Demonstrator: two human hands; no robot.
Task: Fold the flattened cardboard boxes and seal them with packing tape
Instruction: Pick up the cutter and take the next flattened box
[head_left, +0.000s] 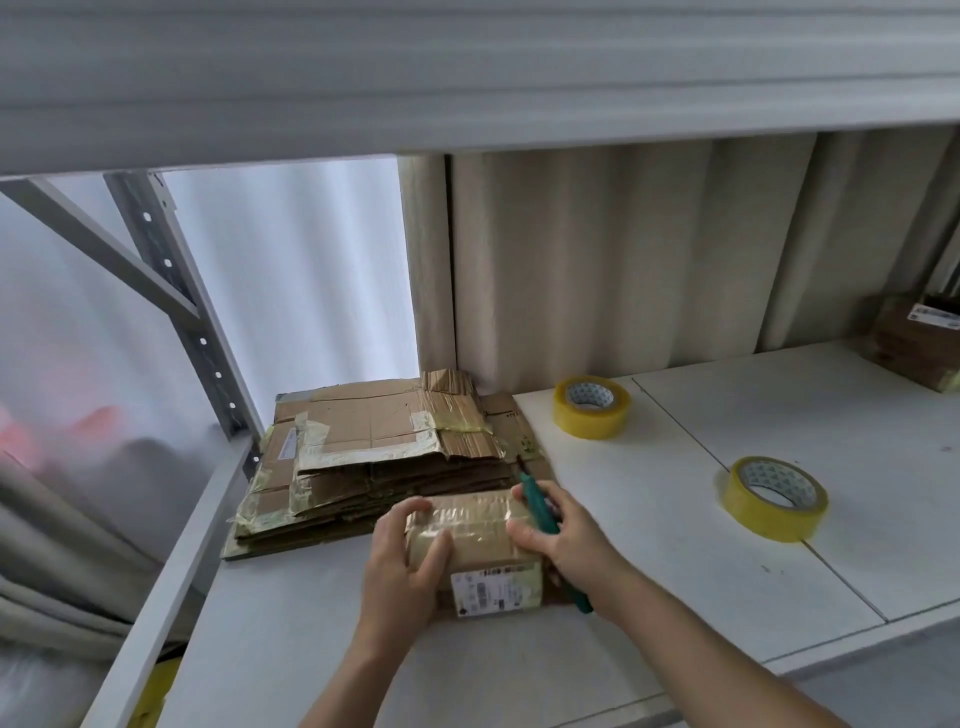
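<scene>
Two bare forearms reach in from the lower edge onto the white shelf (779, 467), a broad board that fills the lower right of the view under another shelf level. At its back left lies the stack of flattened cardboard boxes (379, 447), worn and patched with old tape, pushed up against the grey upright of the rack. Just in front of that stack, touching its near edge, sits the small folded box (475, 545), taped across the top and bearing a white label on its near side. The left hand (402, 564) grips the box's left end, fingers curled over the top. The right hand (563, 530) holds the right end while pinching a green cutter (540, 512) against it. Two yellow tape rolls lie flat to the right, well apart: the far roll (592, 408) and the near roll (774, 499).
</scene>
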